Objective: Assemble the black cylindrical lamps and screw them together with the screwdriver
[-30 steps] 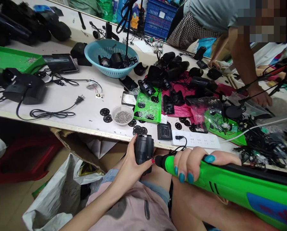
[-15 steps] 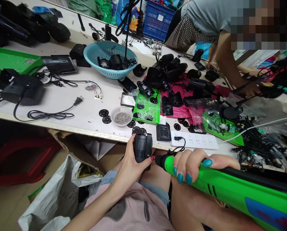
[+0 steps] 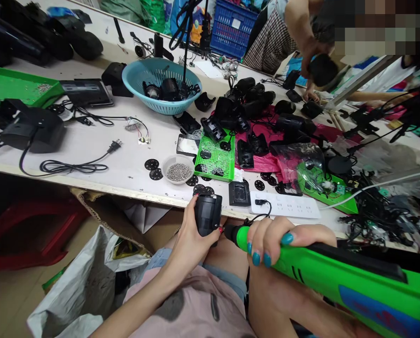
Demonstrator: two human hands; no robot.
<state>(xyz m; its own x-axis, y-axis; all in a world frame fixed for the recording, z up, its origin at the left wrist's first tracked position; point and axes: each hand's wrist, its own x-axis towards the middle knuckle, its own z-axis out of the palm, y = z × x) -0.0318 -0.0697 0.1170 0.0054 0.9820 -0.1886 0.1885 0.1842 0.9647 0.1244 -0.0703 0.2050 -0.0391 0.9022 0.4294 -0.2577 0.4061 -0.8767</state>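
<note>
Just off the table's front edge, my left hand (image 3: 190,234) grips a black plastic housing (image 3: 208,213), thumb along its lower right side. My right hand (image 3: 276,239) is wrapped round a green electric screwdriver (image 3: 312,265), which lies nearly level and points left. Its black nose (image 3: 231,232) is close to the lower right side of the housing, by my left thumb. Whether the bit touches the housing I cannot tell. On the table just beyond my hands are a bowl of small screws (image 3: 179,171) and a square black part (image 3: 239,193).
A white power strip (image 3: 287,205) lies along the front edge. Behind it are a green perforated tray (image 3: 215,157), black housings on pink cloth (image 3: 266,162), and a blue colander (image 3: 162,105). A cable (image 3: 72,168) lies at left. Across the table, a co-worker's hand (image 3: 310,51) holds a dark part.
The screwdriver and my right hand have shifted slightly left. My left hand with the housing has barely moved. The co-worker has raised an arm, lifting a dark part.
</note>
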